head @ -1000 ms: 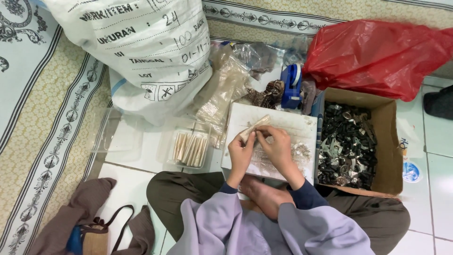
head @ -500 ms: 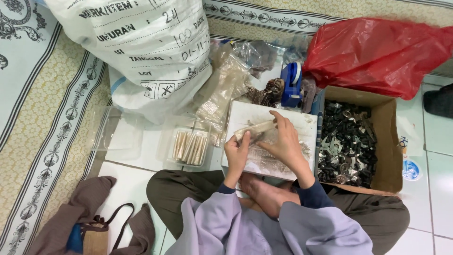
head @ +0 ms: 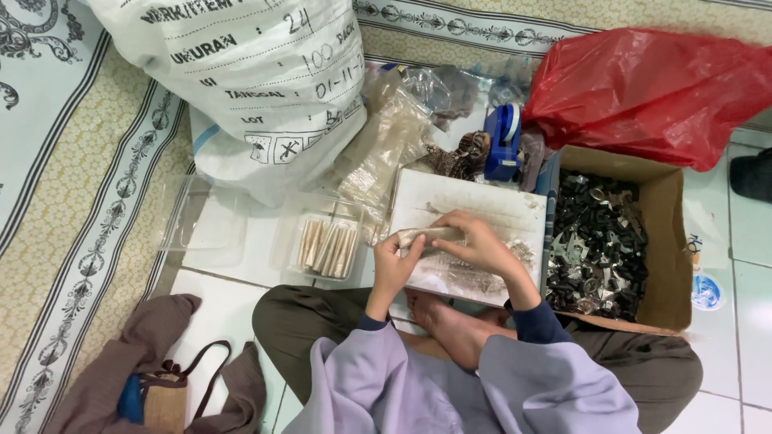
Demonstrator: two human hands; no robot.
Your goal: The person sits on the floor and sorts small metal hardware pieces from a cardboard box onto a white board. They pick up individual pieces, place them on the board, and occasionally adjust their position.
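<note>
- The left hand point(head: 392, 261) grips the left end of a small clear packet point(head: 425, 235), fingers curled shut round it.
- The right hand point(head: 474, 245) lies over the packet's right end, fingers bent down on it and pinching it from above.
- The packet is slim and pale, held level between both hands, just above the white board point(head: 482, 210).
- The board lies flat before the person's crossed legs; a scatter of small silvery bits point(head: 470, 277) sits on its near edge, under the right wrist.
- A bare foot point(head: 446, 321) shows at 6 o'clock from the hands, touching the board's near edge.
- At 9 o'clock, just beside the board, a clear tub point(head: 326, 241) holds a row of like packets standing side by side.
- Farther out at 9 o'clock lies a clear lid point(head: 201, 229), flat on the tile.
- At 3 o'clock a cardboard box point(head: 671, 241) stands against the board, filled with small dark metal parts point(head: 595, 249).
- At 12 o'clock, beyond the board, a blue tape dispenser point(head: 503, 145) stands among crumpled clear bags point(head: 386, 153).
- At 1 to 2 o'clock a red plastic bag point(head: 651, 88) rests behind the box, overhanging its far edge.
- At 10 to 11 o'clock a big white sack point(head: 241, 80) with printed marks leans over the tub's far side.
- At 7 to 8 o'clock, well apart from the hands, a brown cloth point(head: 104, 370) lies heaped with a small bag point(head: 161, 402) on it.
- A patterned mat point(head: 64, 201) covers the floor on the left; white tile point(head: 752, 305) shows on the right.
</note>
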